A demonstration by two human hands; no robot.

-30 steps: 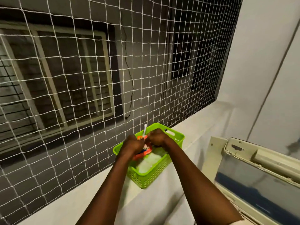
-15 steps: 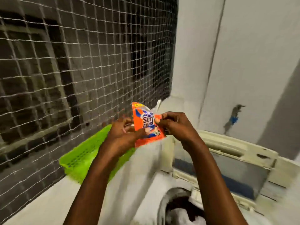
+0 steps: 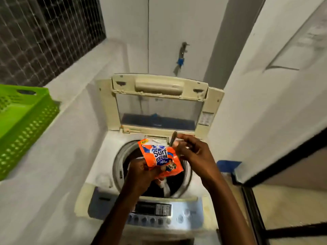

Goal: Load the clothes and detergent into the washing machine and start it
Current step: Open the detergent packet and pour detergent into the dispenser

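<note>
The left hand (image 3: 141, 171) gripped the lower left part of an orange Surf Excel detergent sachet (image 3: 160, 159), fingers curled round it. The right hand (image 3: 192, 152) pinched a small torn strip (image 3: 173, 140) at the sachet's upper right corner, between thumb and fingertips. Both hands hung directly over the open drum (image 3: 123, 156) of a top-loading washing machine (image 3: 99, 175), and dark and white clothes (image 3: 163, 187) lay in the drum just below the left hand. Beyond the hands the machine's lid (image 3: 159, 101) stood raised. Nearer than the hands ran the control panel (image 3: 154, 211) with its buttons. Far off to the left of the left hand, a green plastic basket (image 3: 26, 126) sat on a white ledge (image 3: 53, 174).
</note>
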